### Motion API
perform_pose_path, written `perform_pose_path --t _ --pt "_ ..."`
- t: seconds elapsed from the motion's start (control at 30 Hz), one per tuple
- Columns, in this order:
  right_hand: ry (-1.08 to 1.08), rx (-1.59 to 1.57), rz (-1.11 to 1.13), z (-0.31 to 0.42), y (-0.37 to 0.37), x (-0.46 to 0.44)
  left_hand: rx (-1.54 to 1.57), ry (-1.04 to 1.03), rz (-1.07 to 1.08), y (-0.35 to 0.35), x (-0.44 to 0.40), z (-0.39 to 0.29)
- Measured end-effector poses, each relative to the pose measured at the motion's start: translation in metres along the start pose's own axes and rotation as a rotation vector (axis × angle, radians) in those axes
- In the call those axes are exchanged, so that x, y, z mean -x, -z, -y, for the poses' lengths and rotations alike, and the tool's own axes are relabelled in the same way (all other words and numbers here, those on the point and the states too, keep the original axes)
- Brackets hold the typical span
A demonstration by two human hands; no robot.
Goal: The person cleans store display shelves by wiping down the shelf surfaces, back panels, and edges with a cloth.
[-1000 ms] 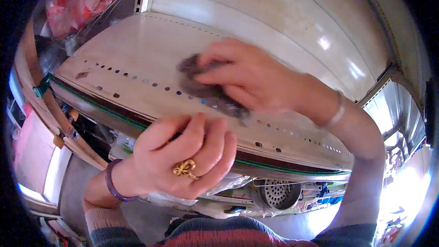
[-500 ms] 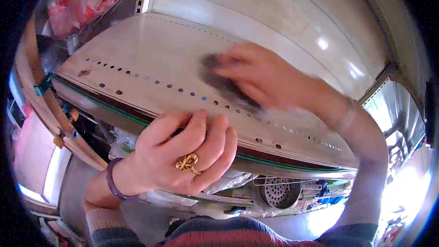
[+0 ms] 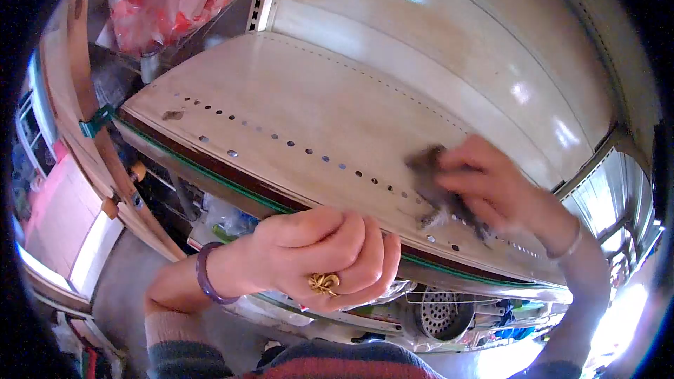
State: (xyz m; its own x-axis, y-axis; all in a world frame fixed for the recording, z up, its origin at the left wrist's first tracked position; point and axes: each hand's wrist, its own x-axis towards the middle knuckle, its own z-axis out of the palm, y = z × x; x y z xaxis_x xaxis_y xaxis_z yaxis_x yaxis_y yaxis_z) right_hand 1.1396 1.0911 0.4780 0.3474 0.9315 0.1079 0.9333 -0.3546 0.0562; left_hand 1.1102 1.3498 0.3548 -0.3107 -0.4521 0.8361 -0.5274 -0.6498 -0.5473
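Note:
My right hand [image 3: 488, 179] presses a dark grey cloth [image 3: 439, 189] onto a pale metal shelf [image 3: 302, 91] dotted with rows of small holes. The cloth is crumpled and blurred by motion, and one end hangs toward the shelf's front edge. In front of that edge my left hand [image 3: 326, 260] is closed, fingers curled in, with a gold ring and a purple bangle at the wrist. Whatever lies inside those fingers, if anything, is hidden.
A curved metal back panel [image 3: 421, 35] rises behind the shelf. A red and white plastic bag [image 3: 168, 3] is at upper left, above a green clip [image 3: 97, 121] at the shelf's left end. Below the front edge is a round perforated metal pan [image 3: 441, 314] among goods.
My right hand has slid the cloth to the right and toward the front edge. The view has shifted, and my left hand appears lower and farther right, its fingers curled more tightly.

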Motion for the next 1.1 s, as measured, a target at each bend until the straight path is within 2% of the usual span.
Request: perform_pose_path --t 0.03,0.13,0.2,0.3,0.37,0.43,0.53,0.63,0.7,0.77,0.87,0.97,1.1 --pt "0.071 0.062 -0.083 -0.010 -0.012 -0.027 0.021 0.004 0.001 0.000 -0.001 0.000" --pt "0.287 0.071 -0.145 -0.041 -0.036 -0.138 0.023 0.040 0.022 0.002 -0.003 -0.004" --pt "0.459 0.020 -0.183 -0.031 -0.047 -0.201 0.021 0.042 0.011 0.002 -0.002 -0.005" --pt "0.520 -0.206 -0.167 -0.003 -0.042 -0.177 0.033 0.030 0.036 0.003 -0.004 -0.002" --pt "0.466 -0.220 -0.161 0.000 -0.029 -0.116 0.037 0.030 0.045 0.005 -0.003 -0.003" --pt "0.181 -0.239 -0.051 0.006 -0.014 -0.035 0.017 0.016 0.028 0.003 -0.003 -0.002" --pt "-0.064 -0.167 0.021 0.022 0.006 0.041 0.017 0.009 -0.002 0.001 -0.001 -0.002" --pt "-0.011 -0.073 0.045 0.021 0.003 0.005 0.017 0.008 -0.008 0.000 -0.003 -0.001" --pt "0.209 -0.072 -0.105 0.007 -0.016 -0.049 0.013 0.017 -0.003 0.000 -0.002 -0.002" --pt "0.374 -0.052 -0.132 0.006 -0.026 -0.110 0.017 0.028 0.004 -0.001 -0.002 -0.005" --pt "0.478 -0.067 -0.149 0.007 -0.032 -0.144 0.026 0.037 0.026 0.002 -0.004 -0.005" --pt "0.378 -0.072 -0.087 0.014 -0.018 -0.084 0.036 0.041 0.053 0.006 -0.005 -0.005" --pt "0.110 0.033 0.041 0.028 0.009 0.003 -0.008 0.011 0.016 0.003 -0.003 -0.004"
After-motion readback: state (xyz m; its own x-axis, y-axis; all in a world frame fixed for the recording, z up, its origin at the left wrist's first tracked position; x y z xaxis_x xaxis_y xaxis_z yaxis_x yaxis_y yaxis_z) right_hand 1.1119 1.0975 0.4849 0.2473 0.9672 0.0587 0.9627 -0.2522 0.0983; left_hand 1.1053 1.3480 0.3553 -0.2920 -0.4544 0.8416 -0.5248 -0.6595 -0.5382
